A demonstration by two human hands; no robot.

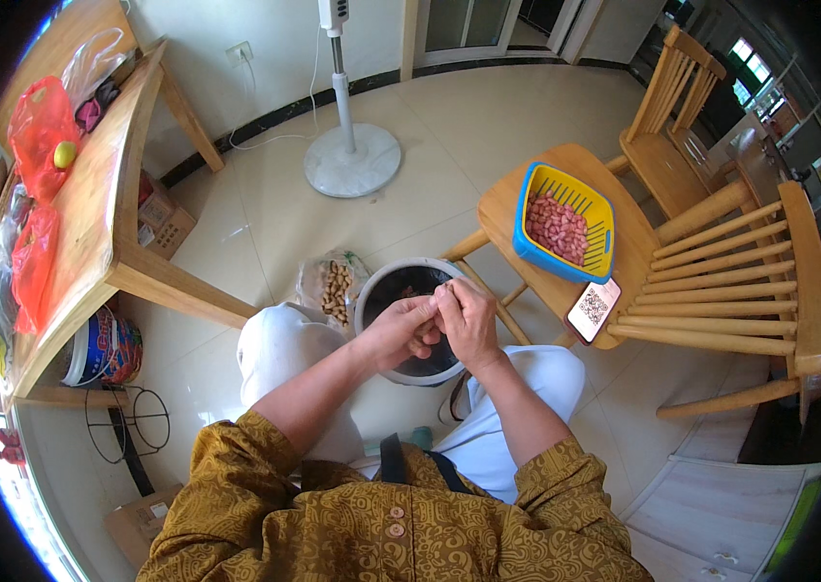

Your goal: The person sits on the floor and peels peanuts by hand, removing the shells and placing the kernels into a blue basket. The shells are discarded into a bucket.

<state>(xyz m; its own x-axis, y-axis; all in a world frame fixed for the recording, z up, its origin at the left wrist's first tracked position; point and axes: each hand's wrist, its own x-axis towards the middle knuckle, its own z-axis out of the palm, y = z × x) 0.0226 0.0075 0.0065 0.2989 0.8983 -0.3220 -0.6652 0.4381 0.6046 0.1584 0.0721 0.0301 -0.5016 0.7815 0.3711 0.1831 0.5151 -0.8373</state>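
My left hand (399,333) and my right hand (467,320) meet at the fingertips over a round bin (368,295) with a dark lining. Whatever lies between the fingers is too small and too covered to make out. A clear plastic bag of unshelled peanuts (336,291) rests on the floor left of the bin. On the wooden chair (501,200) to the right stands a yellow slotted basket (596,207) inside a blue one (521,244), holding pink shelled peanuts (557,228). Beside it on the seat lies a phone (593,311) with a printed-style code on its screen.
A wooden table (94,196) at the left bears red plastic bags (43,131) and a yellow-green fruit (65,154). The round base of a white stand (352,160) is on the floor ahead. More wooden chairs (661,156) are at the right, and a bucket (108,345) sits under the table.
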